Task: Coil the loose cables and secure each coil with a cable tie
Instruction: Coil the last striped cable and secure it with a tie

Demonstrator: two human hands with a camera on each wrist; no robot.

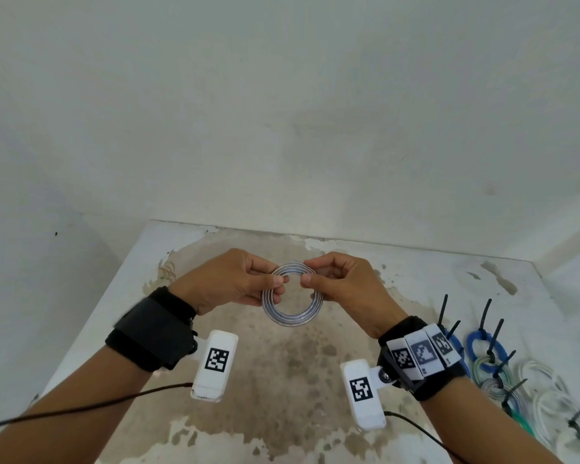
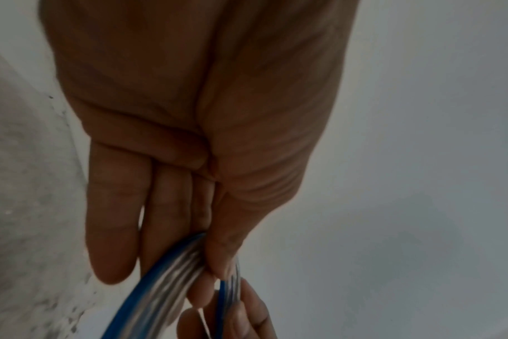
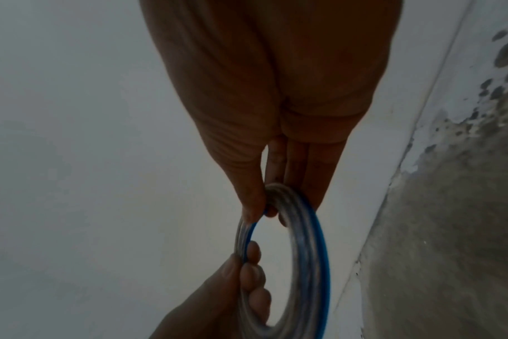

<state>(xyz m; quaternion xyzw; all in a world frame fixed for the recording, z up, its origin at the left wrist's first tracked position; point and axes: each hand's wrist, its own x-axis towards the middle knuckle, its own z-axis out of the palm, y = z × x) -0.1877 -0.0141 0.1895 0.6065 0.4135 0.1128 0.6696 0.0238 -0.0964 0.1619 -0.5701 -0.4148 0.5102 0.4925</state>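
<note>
Left hand [image 1: 230, 279] and right hand [image 1: 342, 286], each pinching the upper rim of a silvery, blue-edged cable coil [image 1: 292, 316] held above the worn white table [image 1: 416, 272], with tied coils [image 1: 503, 373] lying at its right.

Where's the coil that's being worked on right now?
In the head view the silver-blue coil is centre frame, held above the table between the left hand and right hand, left of the tied coils.
</note>
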